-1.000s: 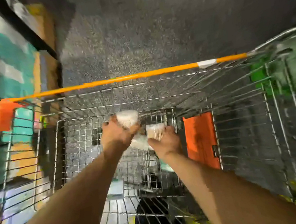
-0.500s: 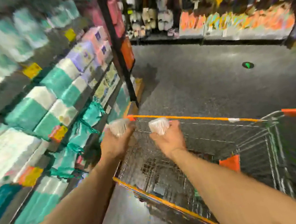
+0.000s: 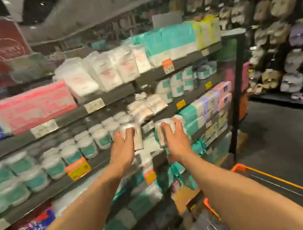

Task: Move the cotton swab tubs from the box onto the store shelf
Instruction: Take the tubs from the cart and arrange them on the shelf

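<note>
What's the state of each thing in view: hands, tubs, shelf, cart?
Left hand, grips left clear round plastic swab tub, held before the shelf.
Right hand, grips right clear swab tub, likewise.
Grey metal store shelf, stocked.
Teal-labelled white tubs, upright, shelved.
Orange-rimmed wire cart, mostly out of frame.

A shop aisle: stocked shelves (image 3: 116,98) carrying price tags (image 3: 94,105), beside an orange-rimmed trolley (image 3: 239,168).

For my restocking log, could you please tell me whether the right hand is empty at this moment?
No, the right hand is curled round a cotton swab tub and holds it up.
</note>
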